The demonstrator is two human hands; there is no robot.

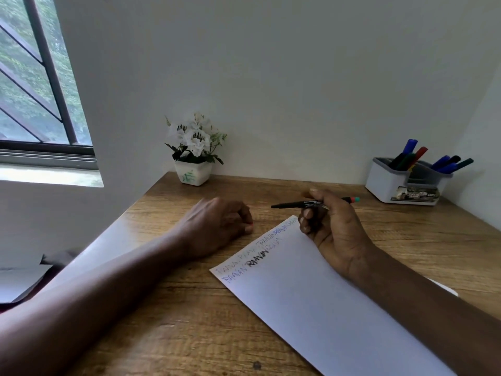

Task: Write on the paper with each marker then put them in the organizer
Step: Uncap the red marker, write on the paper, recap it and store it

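Left forearm crosses the near-left of the wooden desk (173,321). Window (40,77) far left. Left hand (219,226) rests knuckles-up on the desk, fingers loosely curled with the thumb at the fingertips; cannot tell whether it holds anything. Beyond it, at the wall, a white pot of white flowers (193,172). Paper (311,294) lies angled, near centre to right, with rows of coloured writing along its far-left edge. Right hand (333,232) sits raised over the paper's far corner, wrist on the sheet, fingers gripping a black marker (301,204) level, tip pointing left, clear of the paper. Organizer (385,183) stands far right near the wall, with other markers (444,165) leaning in its compartments.
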